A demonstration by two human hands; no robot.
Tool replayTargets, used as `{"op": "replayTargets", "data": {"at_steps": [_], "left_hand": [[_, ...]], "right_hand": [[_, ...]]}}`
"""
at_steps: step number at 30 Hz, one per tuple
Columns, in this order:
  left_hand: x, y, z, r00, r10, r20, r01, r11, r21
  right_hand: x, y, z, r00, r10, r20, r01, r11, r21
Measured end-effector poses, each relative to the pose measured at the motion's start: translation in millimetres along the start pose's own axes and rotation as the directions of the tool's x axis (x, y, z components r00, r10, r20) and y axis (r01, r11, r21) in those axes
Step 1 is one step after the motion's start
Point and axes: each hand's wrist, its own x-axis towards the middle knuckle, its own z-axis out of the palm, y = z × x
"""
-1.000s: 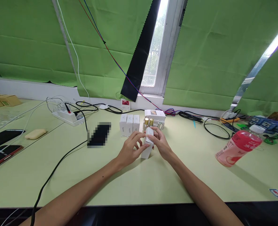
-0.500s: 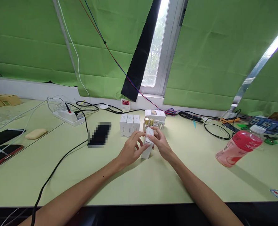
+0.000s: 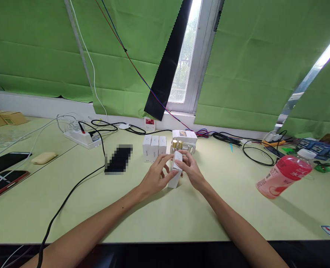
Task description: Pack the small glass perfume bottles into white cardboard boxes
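A slim white box [image 3: 175,179] stands on the table, leaning a little, between my two hands. My left hand [image 3: 157,176] grips its left side, with the thumb against the front and the fingers curled near the top. From the right, my right hand [image 3: 192,169] holds the upper part, its thumb on the top flap. Whether the flap is fully closed I cannot tell. Just behind are small glass bottles with gold caps [image 3: 177,144], partly hidden by my hands. To the left, three similar white boxes [image 3: 154,147] stand in a row.
Behind the bottles lies a larger white box [image 3: 185,136]. A pink drink bottle [image 3: 284,175] stands at the right. On the left are a power strip [image 3: 82,137], a cream case [image 3: 44,158], phones [image 3: 7,181] and a black cable [image 3: 70,190] crossing the table.
Both hands keep the same hold on the white box. The whole view has shifted very slightly; nothing else visibly differs.
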Motion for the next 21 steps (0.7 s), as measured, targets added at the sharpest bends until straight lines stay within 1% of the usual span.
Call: {"op": "replayTargets", "data": {"at_steps": [10,21], "left_hand": [[0.0,-0.4,-1.0,1.000,-0.012,0.002,0.012,1.000,-0.012],[-0.4,-0.4,0.1,0.998,-0.050,0.024,0.050,0.998,-0.036]], "right_hand": [[-0.3,0.1,-1.1,1.000,-0.002,0.004,0.002,1.000,-0.001],[0.4,1.4,-0.6,1.000,-0.010,0.014,0.010,1.000,0.000]]}}
